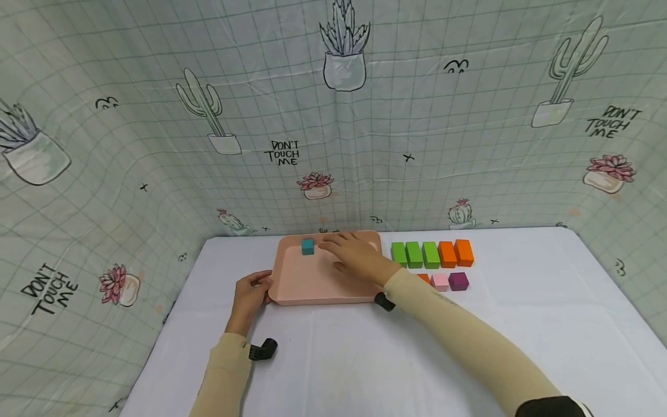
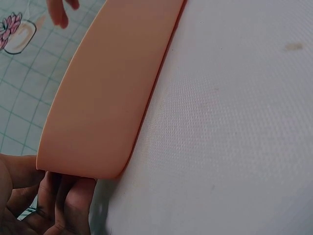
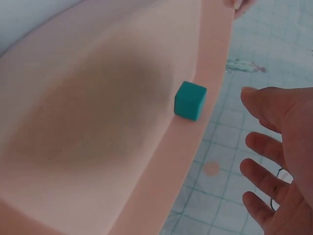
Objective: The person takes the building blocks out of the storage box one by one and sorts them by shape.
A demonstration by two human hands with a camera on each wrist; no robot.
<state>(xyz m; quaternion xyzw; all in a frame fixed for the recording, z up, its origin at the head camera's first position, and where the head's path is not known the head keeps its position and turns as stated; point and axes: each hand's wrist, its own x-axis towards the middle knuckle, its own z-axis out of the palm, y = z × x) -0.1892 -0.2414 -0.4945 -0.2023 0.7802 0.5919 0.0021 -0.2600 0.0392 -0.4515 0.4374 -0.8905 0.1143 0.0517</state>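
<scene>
A shallow pink tray lies on the white table, with a teal cube inside near its far wall. My left hand grips the tray's near left corner; in the left wrist view the thumb lies at the rim and curled fingers bear against the outer side. Over the tray, just right of the cube, hovers my right hand. Its fingers are spread and loosely bent, holding nothing. The right wrist view shows a gap between them and the teal cube.
Right of the tray stand several green blocks and two orange blocks in a row. Nearer are a pink cube, a purple cube and an orange block partly behind the right forearm. A patterned cloth hangs behind the table.
</scene>
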